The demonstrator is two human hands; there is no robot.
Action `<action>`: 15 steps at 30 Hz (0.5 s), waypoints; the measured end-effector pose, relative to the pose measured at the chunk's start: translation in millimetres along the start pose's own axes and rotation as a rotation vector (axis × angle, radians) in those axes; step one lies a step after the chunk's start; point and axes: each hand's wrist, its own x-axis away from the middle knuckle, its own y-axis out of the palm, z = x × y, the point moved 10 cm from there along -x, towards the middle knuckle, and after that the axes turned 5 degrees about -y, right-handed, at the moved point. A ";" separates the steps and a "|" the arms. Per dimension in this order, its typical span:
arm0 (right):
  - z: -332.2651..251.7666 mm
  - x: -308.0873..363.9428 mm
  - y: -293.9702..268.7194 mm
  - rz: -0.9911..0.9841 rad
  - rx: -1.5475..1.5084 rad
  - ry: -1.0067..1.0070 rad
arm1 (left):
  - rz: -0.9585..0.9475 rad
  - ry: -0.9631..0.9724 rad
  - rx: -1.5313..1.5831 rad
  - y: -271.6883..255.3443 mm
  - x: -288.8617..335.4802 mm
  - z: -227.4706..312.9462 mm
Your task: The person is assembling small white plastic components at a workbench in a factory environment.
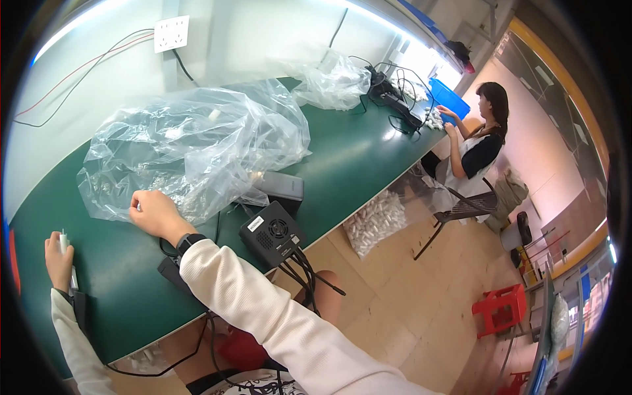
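Note:
My left hand is closed round a small white cylindrical piece with a thin tip, held upright above the green table at the far left. A black strap or device sits at that wrist. My right hand is at the near edge of a big clear plastic bag, its fingers curled in. Whatever those fingers hold, if anything, is hidden. Small pale pieces show dimly inside the bag. A black watch is on my right wrist.
A black box with cables and a grey box stand near the table's front edge. Farther along, a co-worker sits by a blue bin. A bag of white pieces and a red stool are on the floor.

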 end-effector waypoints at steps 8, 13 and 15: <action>-6.0 -1.5 -1.6 -0.012 -0.020 0.010 | 0.451 -0.124 0.394 -68.6 -15.4 -158.6; -5.4 -3.2 2.8 -0.041 0.021 -0.006 | 0.311 0.033 0.247 -64.1 33.6 -66.0; -9.1 -4.6 6.9 -0.055 0.003 -0.001 | 0.199 0.083 0.095 -68.2 47.1 -16.1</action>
